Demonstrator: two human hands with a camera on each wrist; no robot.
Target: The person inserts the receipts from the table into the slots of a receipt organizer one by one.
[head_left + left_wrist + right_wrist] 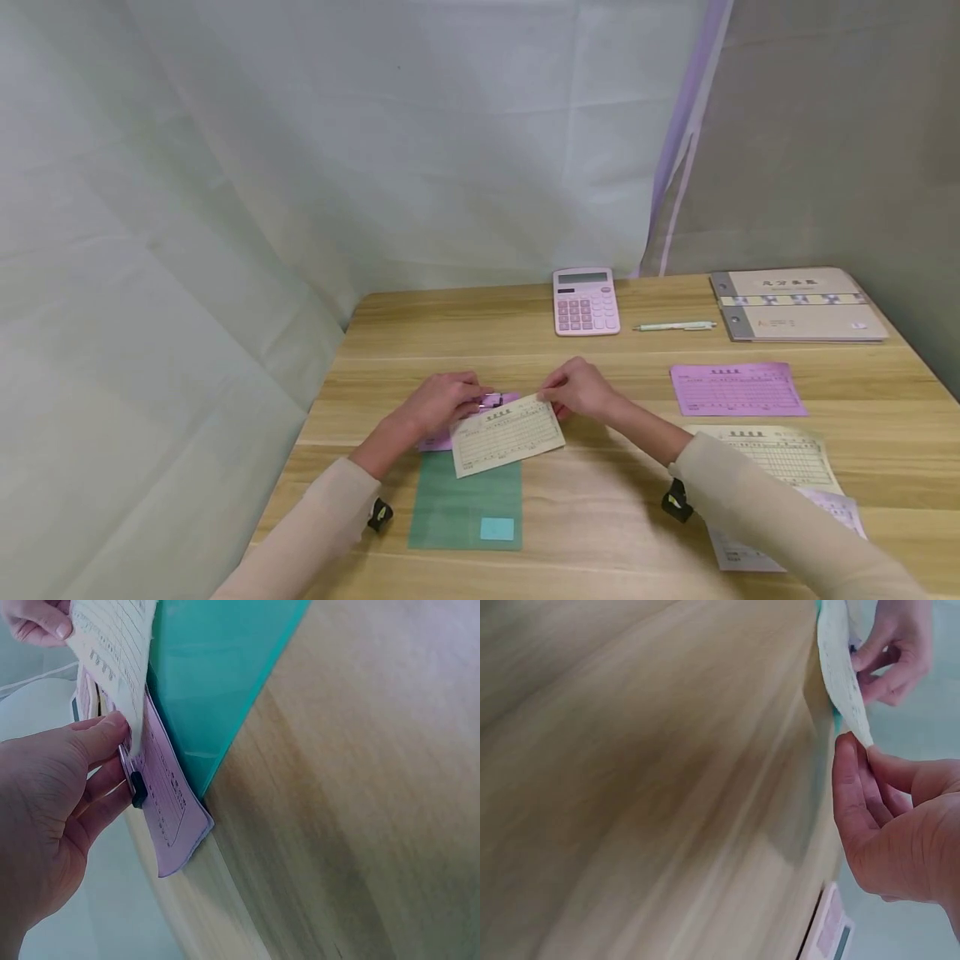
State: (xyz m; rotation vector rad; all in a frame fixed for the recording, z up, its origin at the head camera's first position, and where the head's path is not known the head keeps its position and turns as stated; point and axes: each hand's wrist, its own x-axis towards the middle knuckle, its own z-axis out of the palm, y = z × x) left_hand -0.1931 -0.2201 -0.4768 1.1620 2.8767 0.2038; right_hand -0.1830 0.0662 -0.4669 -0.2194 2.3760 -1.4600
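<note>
My right hand (585,390) pinches the upper right corner of a cream printed slip (510,433) between thumb and fingers. The slip is tilted over a teal folder (465,496) and a pink printed slip (176,817). At the folder's top my left hand (441,402) grips a metal clip with a black end (138,789). Its thumb lies at the edge of the cream slip in the left wrist view. The pink slip lies under the clip, mostly covered by the cream slip. Part of the clip is hidden behind the left fingers.
A pink calculator (587,302), a pale green pen (675,326) and a cream account book (802,305) lie along the table's back. To the right are a purple slip (738,390) and cream (795,458) and white slips, partly under my right sleeve (780,517).
</note>
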